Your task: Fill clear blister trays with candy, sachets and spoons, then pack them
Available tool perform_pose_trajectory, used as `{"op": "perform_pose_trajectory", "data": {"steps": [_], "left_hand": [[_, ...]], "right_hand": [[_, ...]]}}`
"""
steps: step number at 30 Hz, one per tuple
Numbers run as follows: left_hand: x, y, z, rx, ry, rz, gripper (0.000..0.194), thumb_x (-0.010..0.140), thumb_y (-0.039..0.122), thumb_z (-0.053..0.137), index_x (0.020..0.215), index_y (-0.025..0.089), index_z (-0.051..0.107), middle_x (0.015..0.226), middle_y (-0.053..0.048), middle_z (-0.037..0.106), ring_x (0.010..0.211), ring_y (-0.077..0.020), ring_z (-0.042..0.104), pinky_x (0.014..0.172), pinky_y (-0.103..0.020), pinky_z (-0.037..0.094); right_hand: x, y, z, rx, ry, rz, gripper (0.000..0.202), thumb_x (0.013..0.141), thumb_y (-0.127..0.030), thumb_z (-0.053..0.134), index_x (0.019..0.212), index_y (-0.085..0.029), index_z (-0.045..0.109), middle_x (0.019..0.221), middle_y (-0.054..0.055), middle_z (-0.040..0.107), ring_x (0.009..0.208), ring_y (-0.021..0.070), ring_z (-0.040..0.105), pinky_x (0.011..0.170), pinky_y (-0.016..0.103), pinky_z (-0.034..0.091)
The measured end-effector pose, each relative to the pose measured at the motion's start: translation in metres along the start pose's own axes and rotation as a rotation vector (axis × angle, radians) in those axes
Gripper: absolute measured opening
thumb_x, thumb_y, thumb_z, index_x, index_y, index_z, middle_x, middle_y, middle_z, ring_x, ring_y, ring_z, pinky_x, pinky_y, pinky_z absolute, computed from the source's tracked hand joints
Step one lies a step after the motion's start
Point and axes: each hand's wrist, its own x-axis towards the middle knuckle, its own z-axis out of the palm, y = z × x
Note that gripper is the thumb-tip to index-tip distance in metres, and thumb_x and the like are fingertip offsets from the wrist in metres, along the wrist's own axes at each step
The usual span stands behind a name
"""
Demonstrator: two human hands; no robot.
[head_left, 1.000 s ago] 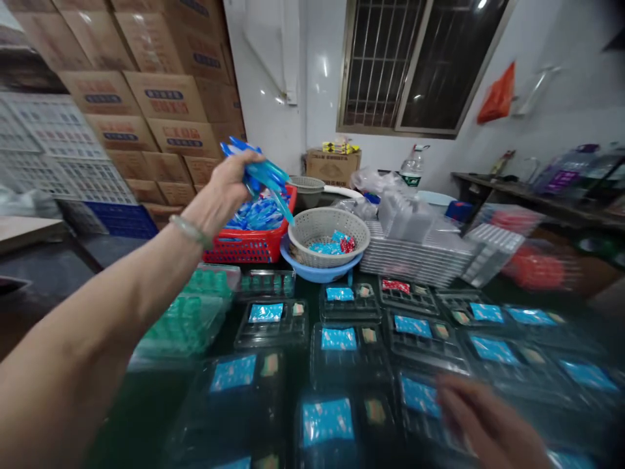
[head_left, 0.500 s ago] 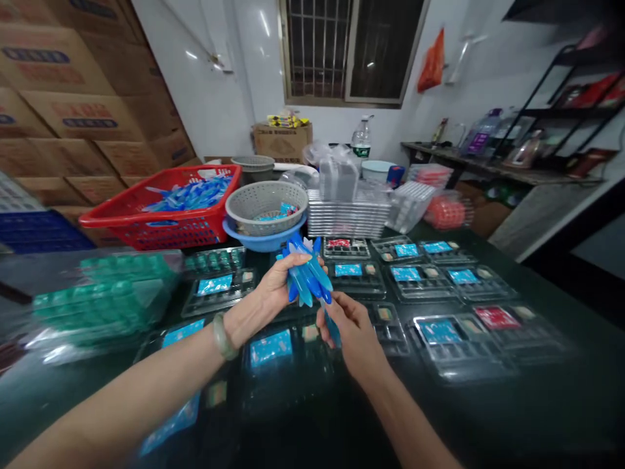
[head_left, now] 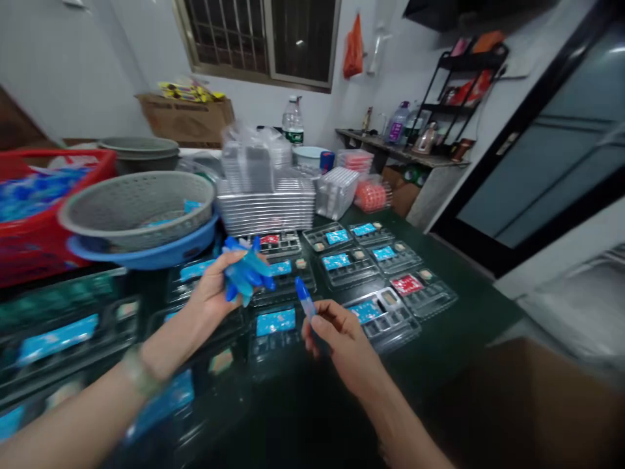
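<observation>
My left hand [head_left: 217,280] is closed round a bunch of slender, pointed plastic pieces [head_left: 247,273] in dark and light blue. Between the thumb and fingers of my right hand [head_left: 336,329] is a single pointed plastic piece [head_left: 305,298], dark blue at the tip and paler lower down; its exact kind is unclear. Both hands are above the table, apart from each other. Below them lie clear plastic trays, one with a light blue packet [head_left: 276,322] beneath my right hand's piece. Another tray [head_left: 390,329], holding a blue packet, lies just right of that hand.
Several more trays with blue or red packets [head_left: 406,284] spread over the dark table [head_left: 454,267]. Behind stand a stack of clear trays [head_left: 266,212], a grey basket [head_left: 131,228] in a blue basin [head_left: 146,259], and a red basket [head_left: 29,251] of blue pieces.
My view has swung to the right. My right hand has drawn away from the bunch, holding one piece, now tip up. The left hand still grips the bunch.
</observation>
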Motion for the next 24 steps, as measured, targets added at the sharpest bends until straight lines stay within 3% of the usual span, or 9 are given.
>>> {"op": "perform_pose_trajectory", "data": {"steps": [4, 8, 12, 15, 18, 24], "left_hand": [[0.007, -0.006, -0.008, 0.066, 0.039, -0.068, 0.015, 0.068, 0.004, 0.054, 0.079, 0.008, 0.063, 0.07, -0.012, 0.067, 0.057, -0.0212, 0.064, 0.053, -0.032, 0.057], [0.016, -0.013, -0.013, 0.108, 0.163, -0.122, 0.021, 0.068, 0.003, 0.054, 0.086, 0.009, 0.063, 0.077, -0.014, 0.069, 0.067, -0.0258, 0.067, 0.062, -0.038, 0.058], [0.023, -0.021, -0.01, 0.105, 0.154, -0.205, 0.02, 0.068, 0.005, 0.057, 0.086, 0.011, 0.065, 0.08, -0.014, 0.069, 0.066, -0.0281, 0.067, 0.062, -0.041, 0.058], [0.023, -0.026, 0.0, 0.101, 0.172, -0.257, 0.016, 0.07, 0.006, 0.056, 0.082, 0.01, 0.065, 0.078, -0.015, 0.069, 0.066, -0.0285, 0.067, 0.06, -0.041, 0.058], [0.021, -0.032, 0.013, 0.089, 0.215, -0.314, 0.014, 0.071, 0.005, 0.055, 0.08, 0.008, 0.065, 0.074, -0.014, 0.069, 0.064, -0.0273, 0.067, 0.057, -0.04, 0.058], [0.019, -0.045, 0.033, 0.001, 0.127, -0.4, 0.016, 0.07, 0.006, 0.059, 0.085, 0.009, 0.064, 0.076, -0.013, 0.07, 0.064, -0.0257, 0.067, 0.06, -0.04, 0.058]], "right_hand": [[0.019, -0.033, -0.081, -0.604, 0.157, -0.148, 0.017, 0.081, -0.031, 0.054, 0.094, -0.02, 0.056, 0.086, 0.002, 0.062, 0.079, 0.0142, 0.056, 0.071, 0.027, 0.042], [0.065, -0.053, -0.167, -1.296, 0.332, -0.264, 0.014, 0.078, -0.021, 0.052, 0.091, -0.019, 0.056, 0.089, 0.002, 0.063, 0.082, 0.0139, 0.057, 0.074, 0.025, 0.041], [0.123, -0.06, -0.226, -1.54, 0.415, -0.233, 0.021, 0.074, -0.015, 0.05, 0.092, -0.02, 0.059, 0.09, 0.005, 0.063, 0.087, 0.0198, 0.055, 0.078, 0.033, 0.038], [0.161, -0.059, -0.245, -1.668, 0.407, -0.214, 0.024, 0.073, -0.013, 0.05, 0.092, -0.022, 0.061, 0.091, 0.006, 0.063, 0.094, 0.0243, 0.05, 0.084, 0.04, 0.033], [0.188, -0.054, -0.252, -1.748, 0.333, -0.18, 0.027, 0.07, -0.01, 0.052, 0.091, -0.022, 0.063, 0.093, 0.006, 0.064, 0.096, 0.0245, 0.049, 0.086, 0.039, 0.032], [0.199, -0.049, -0.257, -1.761, 0.252, -0.121, 0.03, 0.069, -0.008, 0.052, 0.092, -0.021, 0.066, 0.103, 0.007, 0.062, 0.098, 0.0229, 0.051, 0.086, 0.034, 0.035]]}}
